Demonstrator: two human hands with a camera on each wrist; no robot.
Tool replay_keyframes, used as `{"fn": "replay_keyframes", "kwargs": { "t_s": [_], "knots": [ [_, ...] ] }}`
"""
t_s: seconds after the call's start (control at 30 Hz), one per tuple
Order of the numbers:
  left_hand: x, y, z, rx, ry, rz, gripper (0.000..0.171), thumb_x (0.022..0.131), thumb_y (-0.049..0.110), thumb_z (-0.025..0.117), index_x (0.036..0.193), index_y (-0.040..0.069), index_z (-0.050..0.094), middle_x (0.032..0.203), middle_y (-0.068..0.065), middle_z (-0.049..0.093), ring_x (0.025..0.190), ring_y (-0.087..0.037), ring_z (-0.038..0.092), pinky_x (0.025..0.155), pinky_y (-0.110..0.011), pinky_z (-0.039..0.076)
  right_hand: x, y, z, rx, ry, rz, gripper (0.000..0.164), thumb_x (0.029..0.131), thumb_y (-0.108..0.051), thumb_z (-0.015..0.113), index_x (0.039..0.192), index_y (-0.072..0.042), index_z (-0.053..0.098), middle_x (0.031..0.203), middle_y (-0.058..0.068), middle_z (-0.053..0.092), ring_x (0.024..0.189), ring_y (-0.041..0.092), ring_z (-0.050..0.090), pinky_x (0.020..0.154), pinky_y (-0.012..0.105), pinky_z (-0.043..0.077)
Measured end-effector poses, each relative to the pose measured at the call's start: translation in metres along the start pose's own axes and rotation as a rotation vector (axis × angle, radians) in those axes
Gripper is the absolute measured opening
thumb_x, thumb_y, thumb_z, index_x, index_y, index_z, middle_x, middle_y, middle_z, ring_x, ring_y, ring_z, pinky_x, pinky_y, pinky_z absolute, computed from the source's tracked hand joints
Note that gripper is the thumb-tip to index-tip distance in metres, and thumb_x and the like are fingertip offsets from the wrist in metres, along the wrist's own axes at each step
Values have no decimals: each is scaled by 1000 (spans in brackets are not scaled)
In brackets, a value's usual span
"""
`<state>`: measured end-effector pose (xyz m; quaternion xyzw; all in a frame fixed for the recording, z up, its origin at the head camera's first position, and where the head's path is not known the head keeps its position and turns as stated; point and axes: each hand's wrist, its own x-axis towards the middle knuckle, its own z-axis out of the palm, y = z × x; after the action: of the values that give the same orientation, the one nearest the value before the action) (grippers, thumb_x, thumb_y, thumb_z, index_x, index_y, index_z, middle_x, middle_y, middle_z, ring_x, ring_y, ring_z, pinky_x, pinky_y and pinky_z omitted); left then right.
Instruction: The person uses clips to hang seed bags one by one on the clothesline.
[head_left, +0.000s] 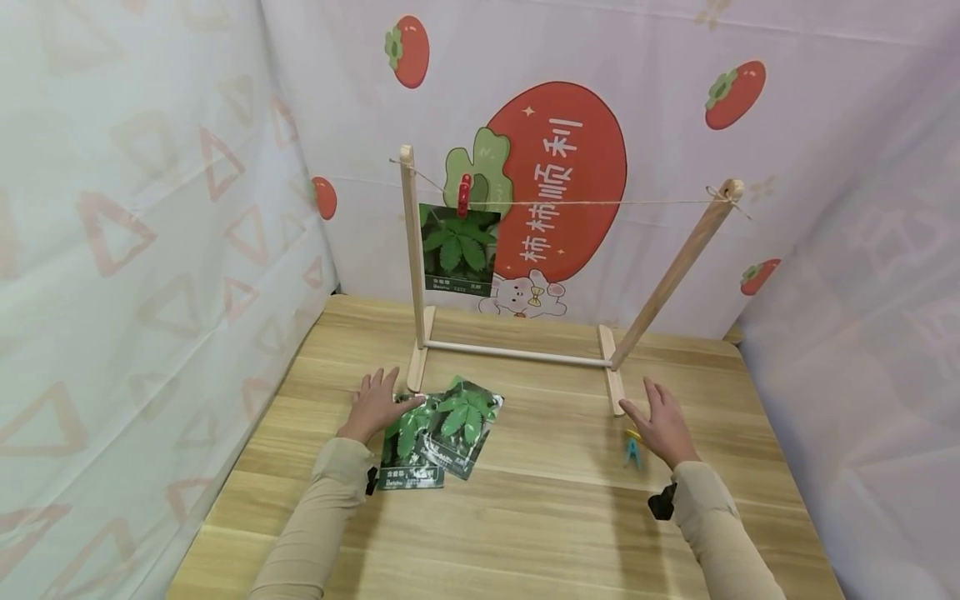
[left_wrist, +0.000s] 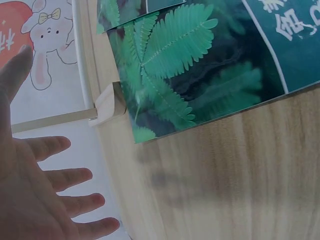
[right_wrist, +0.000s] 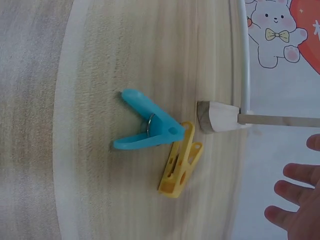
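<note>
My left hand (head_left: 375, 406) hovers with spread fingers over the left edge of two overlapping green seed packets (head_left: 462, 421), which lie on the table. In the left wrist view its palm and fingers hold nothing. On the other side, my right hand (head_left: 663, 425) is held above the table, fingers apart and nothing gripped. Below it lie a blue clothespin (right_wrist: 152, 127) and a yellow clothespin (right_wrist: 180, 162), touching each other. A third packet (head_left: 459, 250) hangs from a string (head_left: 585, 202), held by a red clothespin (head_left: 464, 196) near the left post.
The string is tied between two wooden posts (head_left: 675, 271) of a stand, whose feet rest on the table. A white rod (head_left: 517, 353) joins them low down. Behind stands a printed cloth backdrop (head_left: 645, 50), with more cloth at both sides of the wooden table (head_left: 540, 517).
</note>
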<state>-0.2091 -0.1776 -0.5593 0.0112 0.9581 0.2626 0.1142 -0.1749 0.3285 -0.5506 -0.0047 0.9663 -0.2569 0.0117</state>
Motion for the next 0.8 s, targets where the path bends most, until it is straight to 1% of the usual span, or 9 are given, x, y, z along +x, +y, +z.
{"fn": "replay_keyframes", "kwargs": {
  "t_s": [0.17, 0.27, 0.43, 0.57, 0.67, 0.73, 0.8],
  "knots": [
    [1, -4, 3, 28, -41, -5, 94, 87, 62, 60, 153, 5, 26, 157, -32, 19, 144, -55, 12, 111, -72, 17, -3, 10, 4, 8, -35, 33, 84, 100, -56, 41, 152, 6, 19, 150, 39, 21, 136, 58, 23, 107, 72, 24],
    [1, -8, 4, 41, -59, -8, 96, 86, 63, 61, 153, 4, 26, 157, -33, 18, 144, -55, 12, 111, -73, 17, -6, 16, 7, -6, -68, 57, 86, 99, -59, 38, 152, 7, 18, 150, 40, 21, 135, 59, 23, 107, 71, 24],
    [-2, -11, 6, 76, -67, -15, 99, 83, 65, 62, 153, 4, 26, 156, -35, 17, 143, -57, 12, 109, -74, 17, -13, 28, 11, -20, -104, 79, 89, 98, -62, 38, 152, 7, 18, 149, 41, 22, 133, 59, 26, 105, 71, 27],
    [-3, -10, 5, 88, -55, -12, 100, 83, 66, 62, 152, 2, 28, 154, -37, 19, 141, -59, 13, 108, -75, 19, -19, 36, 13, -33, -98, 80, 88, 98, -58, 42, 150, 9, 20, 146, 42, 26, 130, 59, 30, 104, 71, 30],
    [-3, -10, 5, 96, -59, -23, 98, 84, 63, 63, 152, 2, 28, 154, -37, 19, 142, -59, 13, 109, -74, 19, -23, 41, 14, -55, -89, 66, 87, 97, -54, 50, 149, 9, 23, 143, 43, 29, 128, 60, 34, 101, 71, 33],
    [-4, -10, 6, 103, -65, -29, 96, 85, 60, 64, 152, 2, 28, 154, -37, 18, 141, -59, 14, 109, -74, 18, -26, 45, 15, -66, -87, 59, 87, 95, -53, 55, 149, 8, 25, 143, 43, 30, 127, 60, 34, 100, 71, 33],
    [-5, -10, 7, 94, -72, -36, 94, 85, 57, 66, 151, 1, 28, 154, -38, 17, 141, -60, 13, 109, -74, 17, -29, 49, 15, -75, -90, 64, 89, 93, -55, 57, 149, 7, 26, 144, 43, 28, 128, 61, 32, 100, 72, 33]
  ]
}}
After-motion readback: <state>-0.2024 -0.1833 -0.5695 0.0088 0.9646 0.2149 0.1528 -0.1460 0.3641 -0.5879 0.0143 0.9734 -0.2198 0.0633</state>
